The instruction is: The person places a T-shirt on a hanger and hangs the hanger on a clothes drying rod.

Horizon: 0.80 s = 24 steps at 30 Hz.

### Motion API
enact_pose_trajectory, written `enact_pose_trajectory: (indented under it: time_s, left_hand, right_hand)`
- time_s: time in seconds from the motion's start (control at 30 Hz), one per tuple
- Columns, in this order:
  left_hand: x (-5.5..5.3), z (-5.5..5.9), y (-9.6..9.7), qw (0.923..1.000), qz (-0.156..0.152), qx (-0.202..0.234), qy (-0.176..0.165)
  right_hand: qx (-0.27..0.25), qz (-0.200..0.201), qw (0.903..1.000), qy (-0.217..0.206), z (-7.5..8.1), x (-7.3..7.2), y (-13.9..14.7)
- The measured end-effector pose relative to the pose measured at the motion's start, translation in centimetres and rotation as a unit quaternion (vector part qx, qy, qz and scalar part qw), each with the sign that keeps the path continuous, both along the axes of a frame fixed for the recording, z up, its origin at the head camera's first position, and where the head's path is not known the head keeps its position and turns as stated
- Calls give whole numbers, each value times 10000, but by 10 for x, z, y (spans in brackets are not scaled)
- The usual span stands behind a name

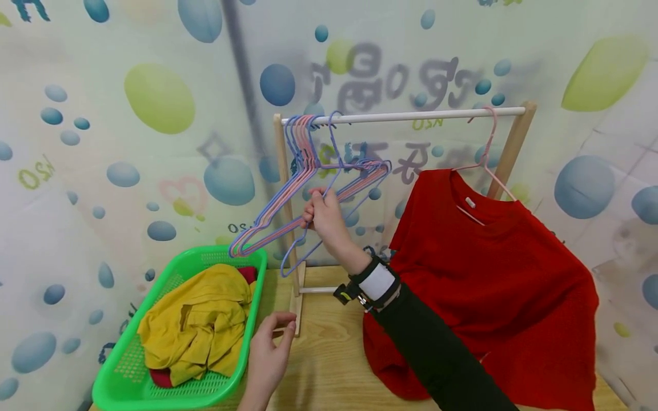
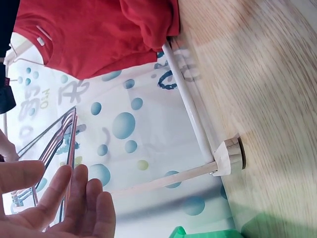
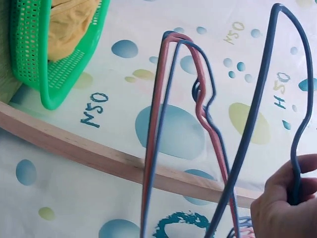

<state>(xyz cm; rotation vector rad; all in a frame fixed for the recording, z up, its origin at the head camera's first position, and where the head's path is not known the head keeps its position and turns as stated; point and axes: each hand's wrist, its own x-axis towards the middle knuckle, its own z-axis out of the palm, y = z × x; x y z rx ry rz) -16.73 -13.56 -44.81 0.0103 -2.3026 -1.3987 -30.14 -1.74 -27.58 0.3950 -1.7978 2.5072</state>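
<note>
My right hand (image 1: 329,220) grips a blue wire hanger (image 3: 257,94) by one of its sloping arms. The hook of this hanger is at the white rod (image 1: 411,117) of a small rack, a little to the right of a bunch of pink and blue hangers (image 1: 308,162). Lower down, my left hand (image 1: 272,348) is beside the green basket, fingers loosely bent and nothing in them. A red T-shirt (image 1: 478,285) hangs on a pink hanger (image 1: 485,158) at the rod's right end, its lower part spread over the table.
In the green basket (image 1: 259,291) at the left lies crumpled yellow clothing (image 1: 205,319) with some dark red cloth showing. The rack's wooden post (image 1: 282,160) stands behind the hangers, its foot on the wooden table (image 1: 324,337). A patterned curtain (image 1: 154,228) closes off the back.
</note>
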Motion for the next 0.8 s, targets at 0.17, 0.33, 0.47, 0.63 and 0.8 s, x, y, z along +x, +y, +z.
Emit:
enact_pose_trajectory:
  time_s: [0.17, 0.33, 0.47, 0.63, 0.8]
  left_hand:
    - [1, 1, 0, 10000, 48, -28, 25]
    - [2, 2, -1, 9999, 67, 8, -121]
    - [2, 0, -3, 9997, 57, 51, -247]
    - [1, 1, -2, 9995, 28, 102, -308]
    - [-1, 2, -1, 9997, 41, 107, -229]
  right_hand:
    - [-156, 54, 9998, 78, 8, 9, 11]
    - [-60, 253, 9996, 78, 13, 18, 24]
    - [143, 428, 9988, 177, 19, 24, 29]
    - [140, 609, 9977, 276, 23, 35, 37]
    - [547, 714, 9953, 350, 11, 49, 48]
